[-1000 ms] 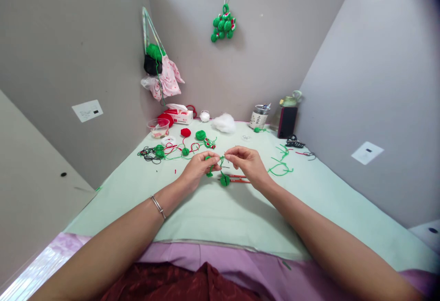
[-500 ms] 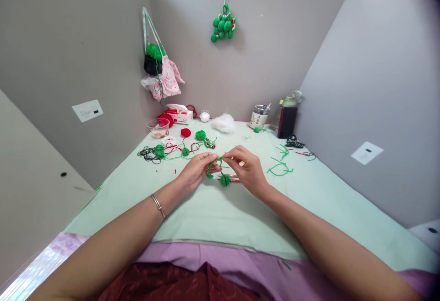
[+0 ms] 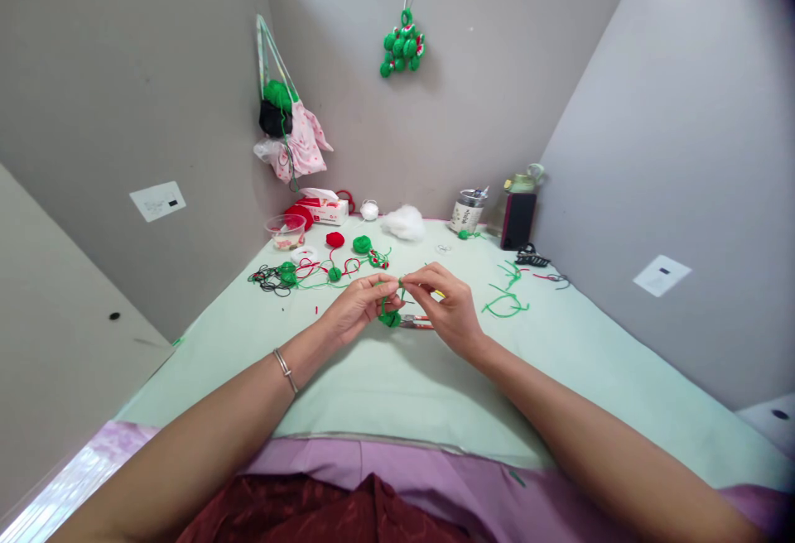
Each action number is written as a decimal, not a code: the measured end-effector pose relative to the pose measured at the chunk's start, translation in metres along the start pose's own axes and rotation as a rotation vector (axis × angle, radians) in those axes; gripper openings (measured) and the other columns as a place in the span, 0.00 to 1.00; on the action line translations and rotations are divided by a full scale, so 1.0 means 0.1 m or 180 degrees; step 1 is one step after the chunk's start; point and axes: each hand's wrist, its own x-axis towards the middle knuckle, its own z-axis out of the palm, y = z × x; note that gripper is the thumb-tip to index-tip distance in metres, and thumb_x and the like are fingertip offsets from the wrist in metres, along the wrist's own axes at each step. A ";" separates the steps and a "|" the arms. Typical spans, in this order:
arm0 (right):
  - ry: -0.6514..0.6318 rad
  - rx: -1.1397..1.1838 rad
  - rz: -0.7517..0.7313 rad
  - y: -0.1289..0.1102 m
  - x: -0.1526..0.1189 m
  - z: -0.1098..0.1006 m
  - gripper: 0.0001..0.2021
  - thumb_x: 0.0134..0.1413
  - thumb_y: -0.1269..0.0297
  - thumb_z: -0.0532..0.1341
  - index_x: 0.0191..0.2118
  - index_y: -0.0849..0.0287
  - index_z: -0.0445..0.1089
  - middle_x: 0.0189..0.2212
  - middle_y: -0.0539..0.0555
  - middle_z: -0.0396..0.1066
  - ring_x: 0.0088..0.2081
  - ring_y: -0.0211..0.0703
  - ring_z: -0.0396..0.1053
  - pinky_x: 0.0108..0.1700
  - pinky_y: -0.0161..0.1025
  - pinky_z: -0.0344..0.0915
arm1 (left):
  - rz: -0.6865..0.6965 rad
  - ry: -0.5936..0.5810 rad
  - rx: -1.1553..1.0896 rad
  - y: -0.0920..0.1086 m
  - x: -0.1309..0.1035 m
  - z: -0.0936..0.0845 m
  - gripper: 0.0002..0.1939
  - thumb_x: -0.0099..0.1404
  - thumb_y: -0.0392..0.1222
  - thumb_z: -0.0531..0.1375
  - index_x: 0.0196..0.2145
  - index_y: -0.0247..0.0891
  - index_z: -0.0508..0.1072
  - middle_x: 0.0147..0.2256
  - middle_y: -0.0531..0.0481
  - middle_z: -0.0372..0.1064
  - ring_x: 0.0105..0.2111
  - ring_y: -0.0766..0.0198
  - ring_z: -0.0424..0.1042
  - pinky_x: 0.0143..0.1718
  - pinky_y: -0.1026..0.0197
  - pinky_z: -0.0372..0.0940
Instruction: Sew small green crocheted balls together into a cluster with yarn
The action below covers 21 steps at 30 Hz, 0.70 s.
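My left hand (image 3: pixel 361 307) pinches a piece of green yarn (image 3: pixel 402 291) between thumb and fingertips. Right beside it, my right hand (image 3: pixel 442 299) pinches the same yarn, its fingertips nearly meeting the left ones. A small green crocheted ball (image 3: pixel 390 319) with a dark line on it hangs just below the left fingers. Behind the ball and partly under my right hand lies a red-handled tool (image 3: pixel 416 322), perhaps scissors or pliers; its far end is hidden. Whether a hook or needle is in the right fingers cannot be made out.
Around the back of the pale green table (image 3: pixel 348 394) are a red yarn ball (image 3: pixel 335 239), a green yarn ball (image 3: pixel 362 244), white stuffing (image 3: pixel 405 223), a tissue box (image 3: pixel 330 210), a pen can (image 3: pixel 469 212) and a phone (image 3: pixel 518 221). Green yarn scraps (image 3: pixel 506 305) lie at right.
The green ball has swung left and up to sit under my left fingers. Both hands' fingertips have come closer together on the yarn.
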 end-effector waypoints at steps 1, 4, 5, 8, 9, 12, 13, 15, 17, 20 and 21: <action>-0.0014 0.0067 0.0054 0.00 0.00 0.00 0.05 0.62 0.68 0.61 0.38 0.56 0.75 0.31 0.52 0.69 0.30 0.38 0.66 0.33 0.37 0.64 | 0.0034 0.0015 0.0023 0.00 0.00 0.01 0.13 0.55 0.42 0.70 0.31 0.33 0.73 0.27 0.54 0.68 0.29 0.70 0.70 0.35 0.66 0.63; -0.0069 0.0141 0.0165 0.00 0.00 0.01 0.04 0.62 0.67 0.60 0.38 0.57 0.73 0.32 0.52 0.70 0.31 0.38 0.66 0.34 0.37 0.64 | 0.0154 0.0068 0.0072 0.01 0.00 0.02 0.13 0.55 0.42 0.71 0.32 0.34 0.73 0.28 0.54 0.68 0.29 0.70 0.70 0.36 0.66 0.63; -0.0083 0.0132 0.0198 -0.01 0.00 0.01 0.04 0.62 0.67 0.60 0.37 0.57 0.73 0.32 0.52 0.70 0.31 0.38 0.66 0.34 0.37 0.64 | 0.0184 0.0100 0.0087 0.02 0.00 0.02 0.13 0.54 0.42 0.71 0.32 0.34 0.72 0.28 0.54 0.68 0.30 0.70 0.71 0.37 0.66 0.63; -0.0102 0.0079 0.0276 -0.02 0.00 0.00 0.05 0.62 0.67 0.58 0.35 0.57 0.70 0.31 0.51 0.69 0.31 0.38 0.65 0.35 0.37 0.63 | 0.0204 0.0218 0.0152 0.03 -0.01 0.02 0.14 0.54 0.43 0.71 0.32 0.35 0.72 0.29 0.55 0.69 0.31 0.69 0.72 0.39 0.65 0.63; -0.0109 0.0055 0.0289 -0.02 0.00 0.00 0.05 0.62 0.67 0.58 0.34 0.57 0.70 0.30 0.51 0.69 0.30 0.38 0.64 0.35 0.37 0.63 | 0.0195 0.0250 0.0173 0.04 -0.01 0.03 0.14 0.53 0.43 0.71 0.32 0.35 0.72 0.29 0.55 0.69 0.31 0.69 0.72 0.39 0.65 0.63; -0.0125 -0.0017 0.0362 -0.03 0.01 -0.01 0.07 0.62 0.67 0.58 0.31 0.58 0.68 0.28 0.50 0.67 0.29 0.37 0.62 0.34 0.37 0.61 | 0.0210 0.0337 0.0198 0.04 -0.02 0.02 0.14 0.53 0.43 0.71 0.32 0.34 0.73 0.29 0.55 0.68 0.31 0.70 0.72 0.40 0.65 0.63; -0.0131 -0.0031 0.0415 -0.04 0.01 -0.01 0.07 0.61 0.67 0.58 0.30 0.58 0.68 0.27 0.50 0.66 0.28 0.37 0.62 0.33 0.37 0.60 | 0.0226 0.0376 0.0195 0.03 -0.02 0.02 0.14 0.53 0.43 0.71 0.32 0.34 0.73 0.29 0.55 0.68 0.31 0.70 0.72 0.40 0.65 0.63; -0.0173 -0.0037 0.0552 -0.04 0.01 0.00 0.08 0.60 0.66 0.59 0.29 0.58 0.67 0.25 0.49 0.66 0.27 0.36 0.61 0.32 0.36 0.59 | 0.0258 0.0495 0.0167 0.01 -0.01 0.02 0.14 0.52 0.43 0.71 0.33 0.34 0.73 0.29 0.54 0.68 0.31 0.69 0.72 0.39 0.65 0.63; -0.0253 -0.0015 0.0700 -0.05 0.00 0.02 0.08 0.59 0.66 0.59 0.28 0.58 0.67 0.24 0.49 0.66 0.26 0.36 0.60 0.31 0.36 0.59 | 0.0277 0.0572 0.0133 -0.01 -0.01 0.03 0.15 0.51 0.43 0.72 0.33 0.34 0.74 0.29 0.54 0.69 0.30 0.69 0.71 0.37 0.65 0.63; -0.0319 0.0050 0.0871 -0.06 0.00 0.04 0.09 0.58 0.64 0.60 0.28 0.59 0.69 0.24 0.49 0.67 0.25 0.36 0.60 0.30 0.36 0.58 | 0.0258 0.0469 0.0108 -0.05 0.00 0.05 0.14 0.52 0.43 0.71 0.32 0.34 0.74 0.28 0.53 0.69 0.29 0.70 0.70 0.35 0.66 0.62; -0.0338 0.0093 0.0928 -0.06 0.00 0.04 0.09 0.58 0.64 0.60 0.28 0.59 0.69 0.23 0.49 0.67 0.25 0.36 0.60 0.30 0.36 0.58 | 0.0261 0.0413 0.0108 -0.06 0.00 0.05 0.13 0.52 0.43 0.71 0.31 0.34 0.74 0.28 0.53 0.69 0.29 0.70 0.69 0.35 0.66 0.62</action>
